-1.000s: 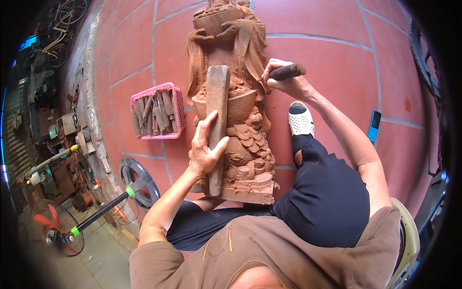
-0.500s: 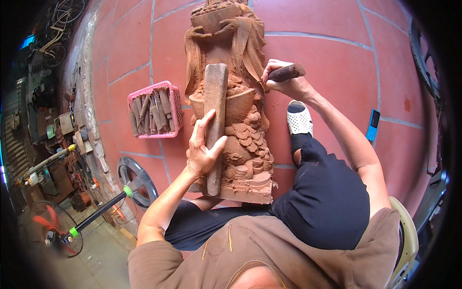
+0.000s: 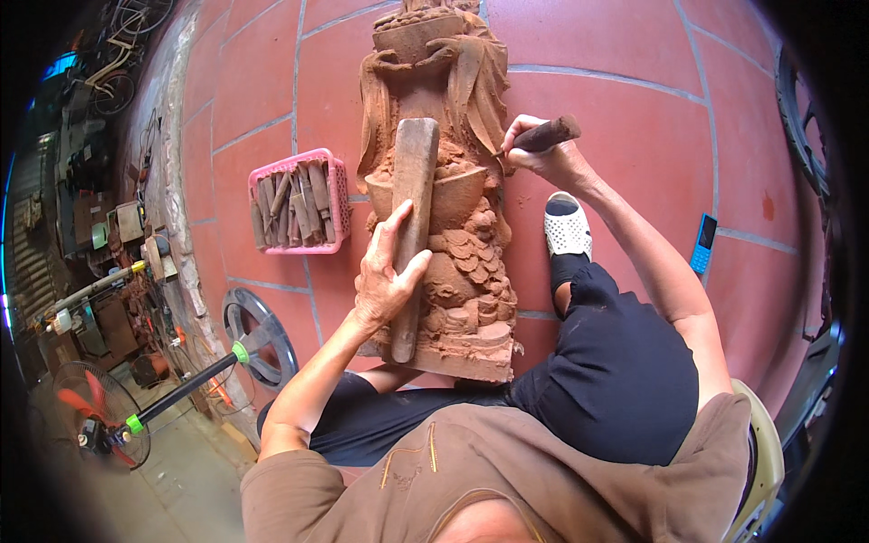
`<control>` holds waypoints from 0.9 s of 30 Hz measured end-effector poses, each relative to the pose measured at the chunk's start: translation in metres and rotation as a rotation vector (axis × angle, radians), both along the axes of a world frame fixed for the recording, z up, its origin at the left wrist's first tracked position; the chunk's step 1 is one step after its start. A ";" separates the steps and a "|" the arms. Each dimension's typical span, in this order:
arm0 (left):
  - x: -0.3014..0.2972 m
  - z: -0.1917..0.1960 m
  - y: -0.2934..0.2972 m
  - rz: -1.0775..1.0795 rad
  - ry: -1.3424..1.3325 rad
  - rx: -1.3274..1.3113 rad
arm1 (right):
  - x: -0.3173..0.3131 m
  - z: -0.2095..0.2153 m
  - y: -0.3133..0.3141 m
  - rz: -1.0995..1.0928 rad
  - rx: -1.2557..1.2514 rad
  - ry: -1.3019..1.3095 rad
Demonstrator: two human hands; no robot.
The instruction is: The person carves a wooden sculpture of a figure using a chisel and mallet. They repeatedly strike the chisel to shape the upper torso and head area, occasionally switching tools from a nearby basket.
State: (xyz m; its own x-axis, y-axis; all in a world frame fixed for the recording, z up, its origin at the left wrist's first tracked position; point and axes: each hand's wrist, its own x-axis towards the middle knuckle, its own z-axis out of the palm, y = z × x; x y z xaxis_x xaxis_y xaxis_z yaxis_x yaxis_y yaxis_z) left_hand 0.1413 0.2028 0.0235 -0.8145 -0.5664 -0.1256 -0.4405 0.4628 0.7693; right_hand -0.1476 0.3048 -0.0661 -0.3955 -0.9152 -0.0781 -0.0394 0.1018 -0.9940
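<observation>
Wooden mallet [image 3: 412, 226] still gripped by left fingers [image 3: 389, 237]; right hand [image 3: 543, 158] apparently unmoved, clasping chisel [image 3: 548, 134].

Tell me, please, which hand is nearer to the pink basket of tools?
Left. The left hand grips the mallet just right of the pink basket; the right hand holds a chisel beyond the carving.

A pink basket [image 3: 337, 195] of wooden-handled tools [image 3: 290, 204] stands on the red tile floor [image 3: 634, 54], and a blue phone [image 3: 702, 243] lies well apart from it on the same tiles, near a white slipper [image 3: 567, 226]. A wheel [image 3: 258, 337] on a green-banded pole [image 3: 181, 389] lies by the floor's edge. Beyond it are a fan [image 3: 86, 412] with red blades, cluttered benches [image 3: 100, 226] and bicycles [image 3: 113, 63].
</observation>
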 end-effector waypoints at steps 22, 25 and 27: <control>0.023 0.011 0.054 0.358 -0.016 -0.099 | -0.007 0.014 -0.044 -0.184 -0.127 -0.176; 0.025 0.008 0.053 0.336 -0.024 -0.105 | -0.004 0.010 -0.048 -0.216 -0.169 -0.165; 0.025 0.007 0.053 0.341 0.004 -0.087 | -0.005 0.009 -0.050 -0.230 -0.210 -0.206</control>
